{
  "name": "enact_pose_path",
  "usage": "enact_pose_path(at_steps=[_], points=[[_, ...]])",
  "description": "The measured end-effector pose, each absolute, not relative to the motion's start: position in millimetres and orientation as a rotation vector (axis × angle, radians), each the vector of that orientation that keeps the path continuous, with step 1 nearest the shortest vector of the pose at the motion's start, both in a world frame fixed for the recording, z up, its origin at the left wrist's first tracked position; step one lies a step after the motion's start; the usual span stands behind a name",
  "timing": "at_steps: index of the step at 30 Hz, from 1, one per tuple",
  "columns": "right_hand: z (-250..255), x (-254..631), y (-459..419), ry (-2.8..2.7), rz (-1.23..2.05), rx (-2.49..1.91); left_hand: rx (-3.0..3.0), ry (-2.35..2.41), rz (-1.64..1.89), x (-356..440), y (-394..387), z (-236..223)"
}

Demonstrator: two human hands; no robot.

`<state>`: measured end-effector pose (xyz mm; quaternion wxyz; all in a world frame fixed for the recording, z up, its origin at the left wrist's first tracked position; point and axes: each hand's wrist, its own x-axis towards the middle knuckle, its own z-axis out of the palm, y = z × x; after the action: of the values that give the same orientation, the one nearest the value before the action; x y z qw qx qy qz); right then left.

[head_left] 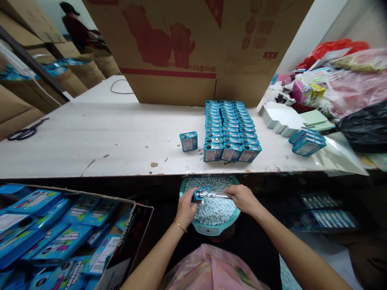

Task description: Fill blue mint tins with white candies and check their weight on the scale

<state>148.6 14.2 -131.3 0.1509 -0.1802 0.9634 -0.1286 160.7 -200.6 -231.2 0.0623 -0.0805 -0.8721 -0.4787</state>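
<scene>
Blue packets [65,241] lie heaped in an open cardboard carton [130,204] at the far left, with black scissors [27,133] on the white table [90,149] beyond; a gold bangle [180,226] circles the left wrist, and the left hand [188,207] has its fingers closed around a small blue tin [197,195] above a teal basin [208,230] of pale tablets [214,213]; a metal scoop [220,195] bearing tablets meets the tin, its other end pinched in the fingers of the right hand [242,198]; ahead stand three rows of blue tins [231,133], then, rightmost, a smaller tin group [307,143]
</scene>
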Motion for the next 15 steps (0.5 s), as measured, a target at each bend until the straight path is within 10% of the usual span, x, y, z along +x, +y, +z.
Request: enact_pose_path(at_steps=[7, 15], points=[[-141, 151, 31, 2.799, -0.484, -0.464, -0.204, -2.609, -1.473, 167, -213, -228], [-185, 147, 38, 2.951, 0.125, -0.369, -0.230, -2.448, -1.592, 148, -235, -160]])
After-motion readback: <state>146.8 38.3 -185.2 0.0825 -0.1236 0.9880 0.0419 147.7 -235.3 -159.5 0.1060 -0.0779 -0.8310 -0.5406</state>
